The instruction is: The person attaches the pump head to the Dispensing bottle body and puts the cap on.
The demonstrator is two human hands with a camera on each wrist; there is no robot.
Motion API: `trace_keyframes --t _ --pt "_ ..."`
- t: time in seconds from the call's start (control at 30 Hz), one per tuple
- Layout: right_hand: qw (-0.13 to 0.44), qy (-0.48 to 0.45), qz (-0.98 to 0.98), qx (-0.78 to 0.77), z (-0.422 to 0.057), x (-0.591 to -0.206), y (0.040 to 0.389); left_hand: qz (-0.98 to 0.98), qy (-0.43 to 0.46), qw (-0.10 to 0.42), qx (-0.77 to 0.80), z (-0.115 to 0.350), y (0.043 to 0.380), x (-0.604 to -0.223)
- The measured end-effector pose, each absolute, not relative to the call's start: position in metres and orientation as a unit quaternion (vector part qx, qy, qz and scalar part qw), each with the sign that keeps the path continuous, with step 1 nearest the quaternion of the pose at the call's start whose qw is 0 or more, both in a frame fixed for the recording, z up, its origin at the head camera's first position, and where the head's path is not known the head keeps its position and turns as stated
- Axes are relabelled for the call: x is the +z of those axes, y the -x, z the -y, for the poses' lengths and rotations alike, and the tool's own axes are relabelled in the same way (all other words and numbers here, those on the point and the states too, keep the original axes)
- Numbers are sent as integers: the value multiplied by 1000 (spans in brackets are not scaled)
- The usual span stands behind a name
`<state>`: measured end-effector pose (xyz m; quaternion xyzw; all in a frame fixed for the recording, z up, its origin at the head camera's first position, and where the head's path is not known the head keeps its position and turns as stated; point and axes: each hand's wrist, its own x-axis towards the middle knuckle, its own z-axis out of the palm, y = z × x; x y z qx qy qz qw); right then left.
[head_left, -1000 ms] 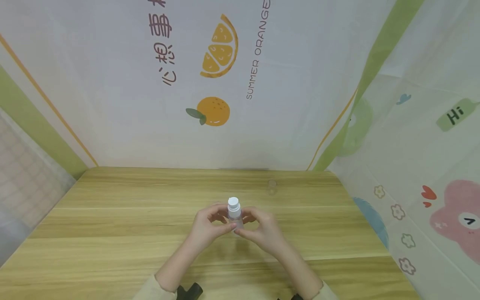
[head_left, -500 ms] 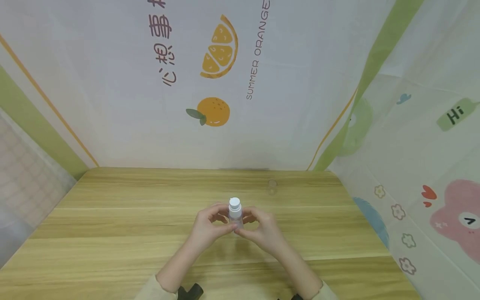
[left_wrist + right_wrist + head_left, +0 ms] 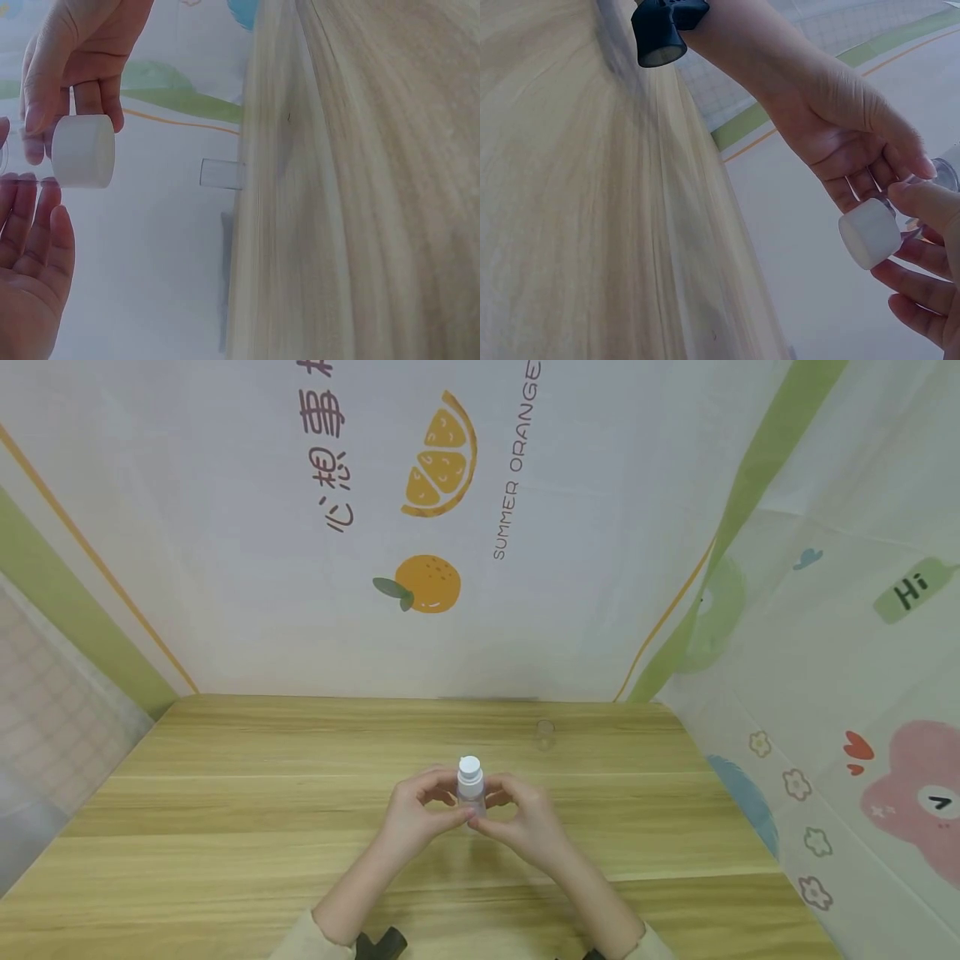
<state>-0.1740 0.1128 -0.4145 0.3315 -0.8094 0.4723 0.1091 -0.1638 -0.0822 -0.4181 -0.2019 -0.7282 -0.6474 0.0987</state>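
Both hands hold a small bottle (image 3: 472,804) between them at the middle of the table. It is clear-bodied, with a stepped white top (image 3: 469,769) pointing up in the head view. My left hand (image 3: 417,806) pinches it from the left, and my right hand (image 3: 522,814) from the right, thumbs meeting at the near side. A broad white end (image 3: 84,151) of the bottle faces the table in the left wrist view. The fingertips behind the bottle are partly hidden in the head view.
A small clear cup-shaped piece (image 3: 544,735) stands near the back edge of the wood-grain table (image 3: 262,827). Printed cloth (image 3: 570,610) hangs behind and on the right. A black wrist mount (image 3: 381,943) sits by the left forearm.
The bottle's white top has shifted slightly to the right since one second ago. Over the last half second, hands and bottle have barely moved.
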Motion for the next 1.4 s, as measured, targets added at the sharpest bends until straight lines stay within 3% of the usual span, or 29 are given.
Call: trace_keyframes --t 1.4 --pt "90 -332 802 488 -117 -416 171 740 207 113 -630 82 161 -416"
